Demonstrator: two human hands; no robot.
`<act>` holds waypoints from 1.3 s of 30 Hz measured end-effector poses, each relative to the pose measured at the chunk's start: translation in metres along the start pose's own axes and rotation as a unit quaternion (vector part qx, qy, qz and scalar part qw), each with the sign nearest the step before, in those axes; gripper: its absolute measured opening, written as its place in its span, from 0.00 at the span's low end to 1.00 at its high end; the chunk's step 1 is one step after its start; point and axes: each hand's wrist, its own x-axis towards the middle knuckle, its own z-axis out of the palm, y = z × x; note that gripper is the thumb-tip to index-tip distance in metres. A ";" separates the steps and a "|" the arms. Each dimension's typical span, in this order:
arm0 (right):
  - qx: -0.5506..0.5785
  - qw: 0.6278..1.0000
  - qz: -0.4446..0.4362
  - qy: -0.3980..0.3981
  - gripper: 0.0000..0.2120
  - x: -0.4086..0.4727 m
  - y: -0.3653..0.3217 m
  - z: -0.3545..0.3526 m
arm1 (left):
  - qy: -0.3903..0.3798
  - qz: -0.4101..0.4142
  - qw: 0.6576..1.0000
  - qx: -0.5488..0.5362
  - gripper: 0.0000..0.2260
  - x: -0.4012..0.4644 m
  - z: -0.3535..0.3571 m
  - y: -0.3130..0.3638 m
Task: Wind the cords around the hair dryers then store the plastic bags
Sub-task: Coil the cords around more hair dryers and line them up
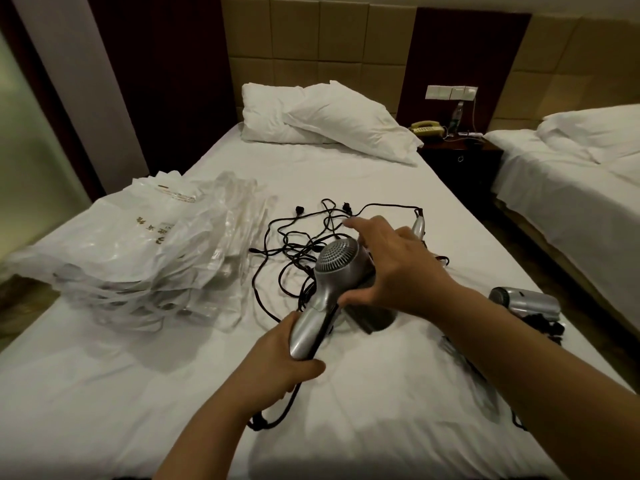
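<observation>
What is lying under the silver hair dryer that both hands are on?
Under the hair dryer, loose black cords lie tangled on the white sheet. The right hand hides its nozzle and what lies beneath; the left hand grips the handle.

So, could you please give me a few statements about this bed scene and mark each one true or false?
1. The left hand grips the handle of the silver hair dryer. True.
2. The right hand holds a plastic bag. False: it reaches over the held dryer, thumb near the top of its handle.
3. The plastic bags lie heaped on the left part of the bed. True.
4. The black cords are all neatly wound. False: they lie in a loose tangle beyond the dryer.
5. Another hair dryer lies near the bed's right edge. True.
</observation>
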 end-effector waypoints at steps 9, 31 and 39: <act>0.118 0.973 0.094 -0.173 0.45 -0.014 -0.010 0.009 | -0.102 -0.025 0.994 0.022 0.13 -0.007 -0.010 -0.001; 0.363 0.916 0.095 -0.144 0.09 0.007 0.002 -0.042 | -0.206 -0.002 0.977 0.056 0.10 -0.017 -0.080 0.020; 0.486 0.822 0.262 -0.138 0.18 -0.017 -0.011 0.032 | -0.224 0.074 0.968 -0.089 0.18 -0.020 -0.073 0.045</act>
